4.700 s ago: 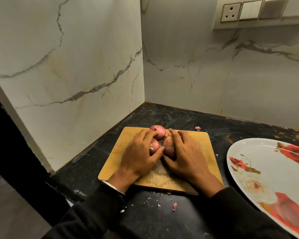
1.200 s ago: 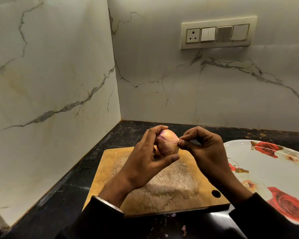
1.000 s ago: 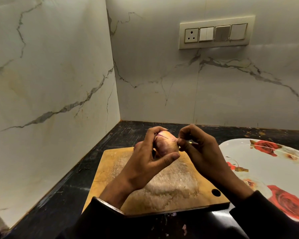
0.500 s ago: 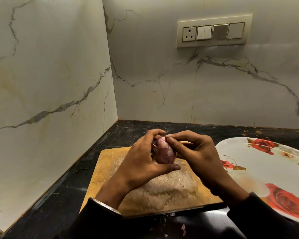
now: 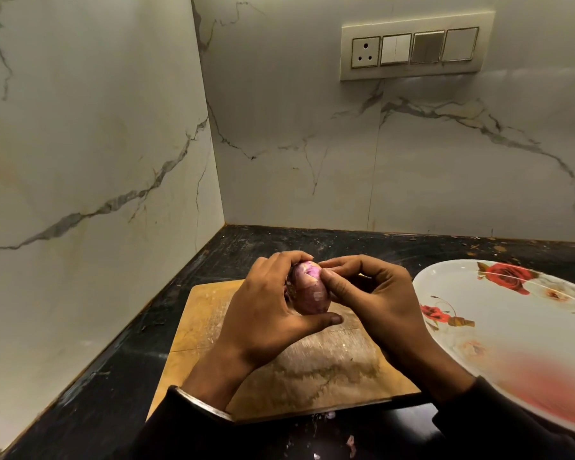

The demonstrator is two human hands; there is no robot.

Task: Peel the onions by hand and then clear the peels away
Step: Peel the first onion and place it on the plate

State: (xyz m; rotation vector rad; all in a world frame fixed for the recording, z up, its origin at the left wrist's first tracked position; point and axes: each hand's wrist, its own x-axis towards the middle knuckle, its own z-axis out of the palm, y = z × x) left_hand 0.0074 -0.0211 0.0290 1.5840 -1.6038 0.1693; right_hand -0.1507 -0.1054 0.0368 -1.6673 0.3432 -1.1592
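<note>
Peeling an onion (image 5: pixel 310 291) by hand over a cutting board (image 5: pixel 210 322) on the dark bench (image 5: pixel 113 376).
Held above the board in the curled fingers of the left hand (image 5: pixel 267 315); pinched near the top by the right hand (image 5: pixel 375 302), seemingly at loose skin. Flowered plate (image 5: pixel 512 327) alongside.

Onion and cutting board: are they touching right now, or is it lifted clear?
Apart. In the head view the onion is held up above the cutting board, gripped by the left hand, with the right hand pinching at its skin.
</note>
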